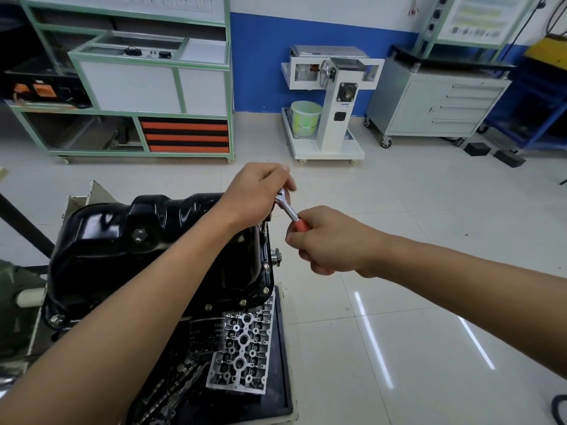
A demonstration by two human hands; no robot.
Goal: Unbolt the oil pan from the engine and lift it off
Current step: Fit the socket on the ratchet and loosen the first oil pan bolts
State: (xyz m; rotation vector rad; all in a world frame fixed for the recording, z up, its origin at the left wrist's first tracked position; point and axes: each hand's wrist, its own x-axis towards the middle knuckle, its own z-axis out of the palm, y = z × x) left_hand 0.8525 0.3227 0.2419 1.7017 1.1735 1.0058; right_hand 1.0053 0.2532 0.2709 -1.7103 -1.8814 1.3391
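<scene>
Oil pan [159,250] on engine, cylinder head [245,348] before it

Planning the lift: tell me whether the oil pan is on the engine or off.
On. The oil pan sits in place, bolts showing along its flange, a ratchet on one.

The left hand [256,194] wraps the ratchet [287,207] head; the socket [263,230] under it, at the far-right corner of the oil pan [101,240], barely shows. The right hand [333,240], right of the pan, covers most of the red handle [302,224]. The left forearm [153,302] crosses the pan, hiding its middle & part of the near rim. Label [205,332] below the pan: print too blurred to read. Wall charts [478,16] far beyond the pan: too small to read. Cable [560,409] lower right of the pan: cut off by btm edge.
</scene>
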